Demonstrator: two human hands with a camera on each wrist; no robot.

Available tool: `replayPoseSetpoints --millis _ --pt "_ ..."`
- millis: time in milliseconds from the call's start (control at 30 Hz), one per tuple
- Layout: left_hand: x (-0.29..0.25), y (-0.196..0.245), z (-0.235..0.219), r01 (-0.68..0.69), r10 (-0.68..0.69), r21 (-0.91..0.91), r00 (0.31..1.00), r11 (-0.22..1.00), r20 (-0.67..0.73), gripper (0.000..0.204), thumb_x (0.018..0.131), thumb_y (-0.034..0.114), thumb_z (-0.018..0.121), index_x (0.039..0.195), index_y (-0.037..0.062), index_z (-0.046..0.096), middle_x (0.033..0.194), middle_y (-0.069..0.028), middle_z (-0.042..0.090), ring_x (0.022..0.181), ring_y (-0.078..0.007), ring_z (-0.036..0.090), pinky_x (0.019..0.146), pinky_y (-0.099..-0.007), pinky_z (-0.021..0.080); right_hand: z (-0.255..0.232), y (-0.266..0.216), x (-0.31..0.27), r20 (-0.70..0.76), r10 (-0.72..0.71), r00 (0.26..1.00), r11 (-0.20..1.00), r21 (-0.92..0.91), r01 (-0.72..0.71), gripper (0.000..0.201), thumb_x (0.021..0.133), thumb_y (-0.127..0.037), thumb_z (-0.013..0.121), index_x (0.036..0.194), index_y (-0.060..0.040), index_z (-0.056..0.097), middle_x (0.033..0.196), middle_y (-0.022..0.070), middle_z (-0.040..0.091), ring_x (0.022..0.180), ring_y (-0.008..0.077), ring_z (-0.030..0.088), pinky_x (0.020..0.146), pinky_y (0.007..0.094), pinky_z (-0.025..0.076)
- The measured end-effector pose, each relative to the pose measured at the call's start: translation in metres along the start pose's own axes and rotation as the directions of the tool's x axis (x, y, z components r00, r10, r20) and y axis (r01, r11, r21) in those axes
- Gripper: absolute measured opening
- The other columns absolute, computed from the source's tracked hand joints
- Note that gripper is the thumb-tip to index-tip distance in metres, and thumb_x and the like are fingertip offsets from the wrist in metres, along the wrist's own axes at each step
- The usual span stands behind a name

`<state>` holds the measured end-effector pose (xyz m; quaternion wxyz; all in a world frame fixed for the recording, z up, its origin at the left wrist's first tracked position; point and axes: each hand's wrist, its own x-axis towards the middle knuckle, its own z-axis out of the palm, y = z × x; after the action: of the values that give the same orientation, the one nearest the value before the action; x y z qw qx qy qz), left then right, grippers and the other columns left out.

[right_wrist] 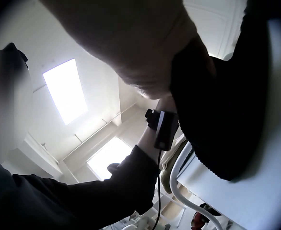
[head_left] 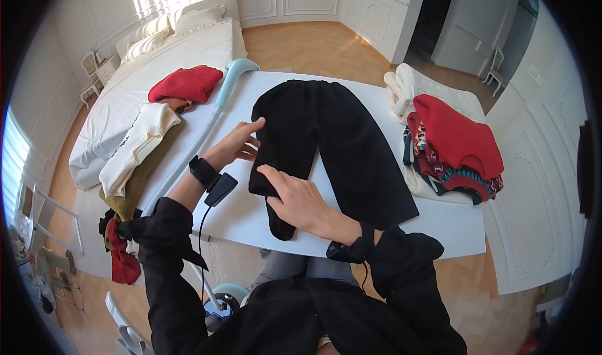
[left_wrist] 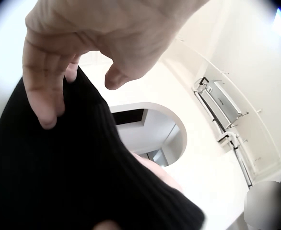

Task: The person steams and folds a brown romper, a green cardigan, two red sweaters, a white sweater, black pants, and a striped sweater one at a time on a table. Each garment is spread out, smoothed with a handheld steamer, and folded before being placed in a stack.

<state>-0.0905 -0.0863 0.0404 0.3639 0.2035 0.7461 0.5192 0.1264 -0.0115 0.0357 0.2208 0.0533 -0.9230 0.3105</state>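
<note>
Black jacket (head_left: pixel 276 317) nearest, limp, probably light trousers (head_left: pixel 357 148), spread between the worktop's (head_left: pixel 448 229) far and near edges, are clamped by the right grip (head_left: pixel 298 198), left grip (head_left: pixel 235 146) apart, and are best taken at the hem (left_wrist: pixel 147 187).

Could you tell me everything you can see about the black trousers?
The black trousers look like soft, matte cloth, with a gathered waistband that seems elastic. They lie on the white table, waist at the far side, legs towards the person. One leg is spread out; the other is partly bunched near its end, where the right hand grips it. The left hand is beside that leg.
</note>
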Motion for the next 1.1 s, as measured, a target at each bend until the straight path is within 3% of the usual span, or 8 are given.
replayPoseSetpoints --millis 167,300,433,500,567,667,767,1100 --pt "0.073 0.010 -0.002 -0.037 0.022 -0.218 0.997 0.975 -0.068 0.017 0.083 0.020 0.062 0.082 0.0034 0.059 0.066 -0.0038 0.052 0.053 -0.0148 0.053 0.044 -0.0272 0.041 -0.036 0.002 0.007 -0.023 0.130 0.991 0.985 0.120 -0.127 0.048 0.079 -0.008 0.060 0.124 -0.0098 0.043 0.096 0.0236 0.063 0.084 0.0423 0.063 0.072 0.0471 0.051" --pt "0.048 0.105 0.059 -0.443 0.442 -0.003 0.894 0.896 -0.073 0.024 0.080 0.013 0.063 0.099 -0.0021 0.062 0.074 -0.0089 0.058 0.051 -0.0150 0.056 0.043 -0.0271 0.043 -0.097 0.015 -0.023 -0.403 0.225 0.887 0.963 0.232 -0.138 0.036 0.080 -0.008 0.061 0.114 -0.0044 0.048 0.091 0.0200 0.062 0.084 0.0320 0.067 0.072 0.0361 0.050" --pt "0.040 0.105 0.162 -0.608 0.589 -0.083 0.713 0.789 0.380 0.059 0.087 0.025 0.058 0.136 -0.0033 0.040 0.084 -0.0121 0.062 0.071 -0.0204 0.065 0.066 -0.0316 0.055 -0.137 0.049 -0.100 -0.472 0.557 0.683 0.812 0.483 -0.328 0.028 0.080 -0.006 0.060 0.105 0.0036 0.052 0.095 0.0091 0.060 0.092 0.0162 0.056 0.084 0.0294 0.043" --pt "0.033 0.083 0.193 -0.774 0.487 0.266 0.585 0.575 0.648 0.059 0.088 0.029 0.060 0.138 0.0051 0.042 0.100 -0.0166 0.062 0.093 -0.0253 0.063 0.083 -0.0381 0.052 -0.137 0.087 -0.145 -0.508 0.469 0.723 0.874 0.385 -0.296 0.031 0.082 -0.007 0.060 0.110 0.0039 0.052 0.094 0.0106 0.062 0.084 0.0162 0.061 0.073 0.0273 0.048" --pt "0.045 0.044 0.220 -0.861 0.383 0.337 0.479 0.382 0.790 0.061 0.088 0.031 0.059 0.141 0.0092 0.039 0.119 -0.0213 0.055 0.110 -0.0336 0.055 0.095 -0.0439 0.045 -0.140 0.095 -0.175 -0.122 0.834 0.539 0.525 0.477 -0.705 0.036 0.084 -0.010 0.059 0.116 0.0043 0.050 0.093 0.0124 0.063 0.070 0.0163 0.065 0.058 0.0247 0.051" --pt "0.015 0.017 0.228 -0.835 0.297 0.540 0.544 0.103 0.785 0.058 0.089 0.032 0.058 0.142 0.0168 0.039 0.141 -0.0187 0.034 0.131 -0.0352 0.034 0.107 -0.0476 0.032 -0.150 0.096 -0.172 -0.080 0.821 0.565 0.539 0.435 -0.721 0.040 0.087 -0.015 0.059 0.119 0.0054 0.048 0.091 0.0137 0.063 0.058 0.0160 0.064 0.047 0.0244 0.050" --pt "0.006 -0.004 0.224 -0.842 0.431 0.539 0.484 -0.009 0.762 0.056 0.090 0.032 0.056 0.142 0.0211 0.037 0.141 -0.0186 0.034 0.133 -0.0345 0.033 0.108 -0.0487 0.030 -0.162 0.089 -0.148 0.057 0.803 0.593 0.538 0.358 -0.763 0.043 0.088 -0.019 0.059 0.119 0.0075 0.047 0.090 0.0139 0.062 0.064 0.0171 0.065 0.052 0.0254 0.052" --pt "-0.015 0.002 0.091 -0.906 0.249 0.411 0.423 0.098 0.871 0.048 0.071 -0.006 0.064 0.113 0.0180 0.061 0.135 -0.0109 0.042 0.128 -0.0322 0.038 0.107 -0.0430 0.035 -0.136 0.052 -0.115 0.737 0.322 0.594 0.564 0.355 -0.746 0.025 0.094 -0.013 0.052 0.110 0.0044 0.057 0.090 0.0091 0.067 0.081 0.0131 0.064 0.077 0.0255 0.051"
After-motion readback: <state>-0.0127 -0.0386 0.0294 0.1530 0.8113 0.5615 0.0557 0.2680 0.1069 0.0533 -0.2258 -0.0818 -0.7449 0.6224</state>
